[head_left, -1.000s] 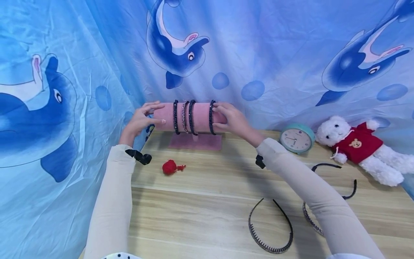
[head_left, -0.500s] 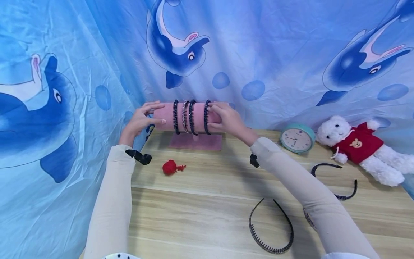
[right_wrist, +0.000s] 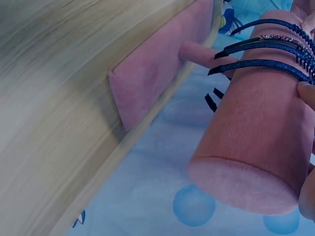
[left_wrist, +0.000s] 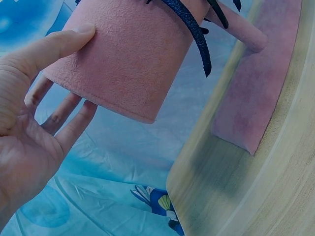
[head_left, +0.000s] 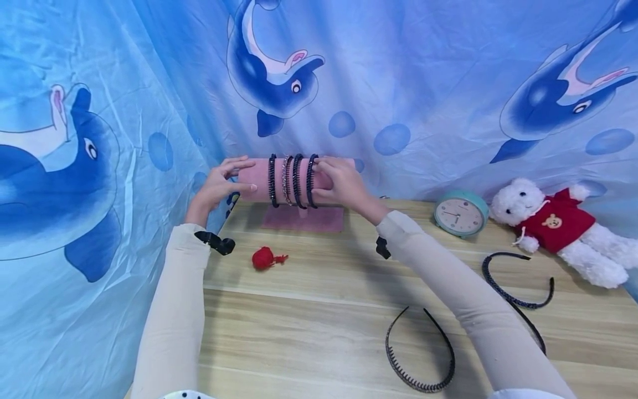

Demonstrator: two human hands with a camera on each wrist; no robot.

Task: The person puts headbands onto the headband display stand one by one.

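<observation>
A pink padded roll (head_left: pixel 256 180) lies level on a post above its flat base (head_left: pixel 304 219). My left hand (head_left: pixel 216 185) holds the roll's left end, thumb on its front, as the left wrist view shows with the hand (left_wrist: pixel 29 137) around the roll (left_wrist: pixel 128 59). Several headbands circle the roll: a dark one (head_left: pixel 272 180), a sparkly one (head_left: pixel 286 180) and another dark one (head_left: pixel 297 180). My right hand (head_left: pixel 349 185) grips the rightmost dark headband (head_left: pixel 310 180); in the right wrist view, that band (right_wrist: pixel 266 63) is nearest the roll's bare end.
A red yarn ball (head_left: pixel 262 258) lies before the stand. On the right are a green clock (head_left: pixel 459 213), a white teddy (head_left: pixel 553 221) in red, a dark headband (head_left: pixel 513 299) and another headband (head_left: pixel 423 386). My right sleeve partly covers a further band. Blue curtains stand behind and left.
My right hand and the rightmost dark headband have moved left along the roll, closer to the other bands. My left hand has stayed on the roll's end.
</observation>
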